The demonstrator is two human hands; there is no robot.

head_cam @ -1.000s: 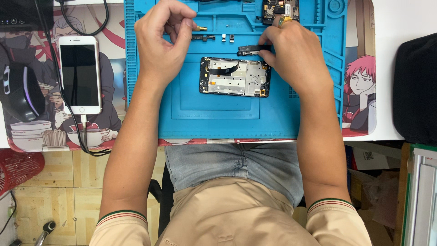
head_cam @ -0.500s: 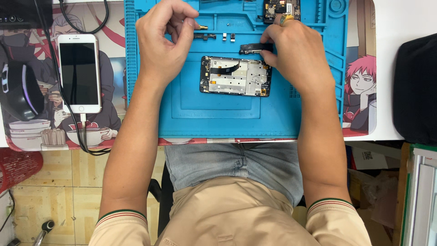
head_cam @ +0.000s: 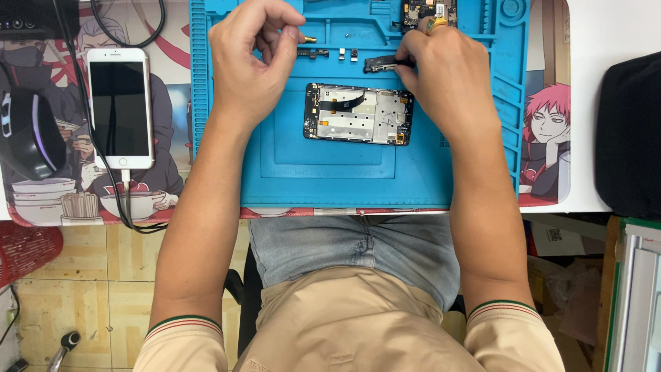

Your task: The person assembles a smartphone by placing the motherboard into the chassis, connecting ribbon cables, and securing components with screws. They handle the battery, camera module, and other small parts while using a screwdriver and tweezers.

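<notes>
**Two hands at an opened phone on a blue repair mat**

At the bottom of the frame we see our own lap, in a tan shirt and blue jeans, with both forearms reaching up toward the desk. Above that lies the blue repair mat [head_cam: 330, 179], filling the middle of the frame. In its centre rests the opened phone frame [head_cam: 359, 114], lying flat with its inner side up, apart from both hands.

Our left hand [head_cam: 251, 65], upper middle-left, is curled, fingertips drawn together around a small brass-tipped part [head_cam: 309, 39]; we cannot tell how firmly it grips. Our right hand [head_cam: 447, 76], upper right of centre, pinches a dark narrow component [head_cam: 380, 64] just above the phone frame. Small loose parts [head_cam: 342, 54] sit between the hands.

At the far left, a white smartphone [head_cam: 120, 107] lies screen-up, a cable plugged in.
</notes>
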